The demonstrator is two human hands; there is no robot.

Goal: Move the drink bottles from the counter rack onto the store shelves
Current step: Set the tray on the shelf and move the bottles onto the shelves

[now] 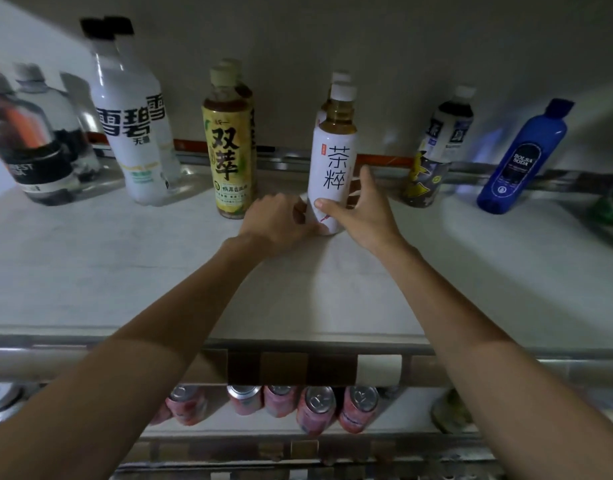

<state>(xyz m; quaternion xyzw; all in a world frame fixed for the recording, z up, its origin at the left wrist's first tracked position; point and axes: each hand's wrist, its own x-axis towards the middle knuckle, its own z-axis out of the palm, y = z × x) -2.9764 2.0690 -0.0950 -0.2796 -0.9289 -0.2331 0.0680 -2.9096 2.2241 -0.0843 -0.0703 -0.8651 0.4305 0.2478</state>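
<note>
White tea bottle upright on shelf.
Left hand and right hand grip its base between them.

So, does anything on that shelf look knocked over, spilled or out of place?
Nothing stands out. Everything on the shelf stands capped, nothing spilled; the blue bottle leans, likely wide-lens distortion. The left hand and right hand hold the white tea bottle upright.
</note>
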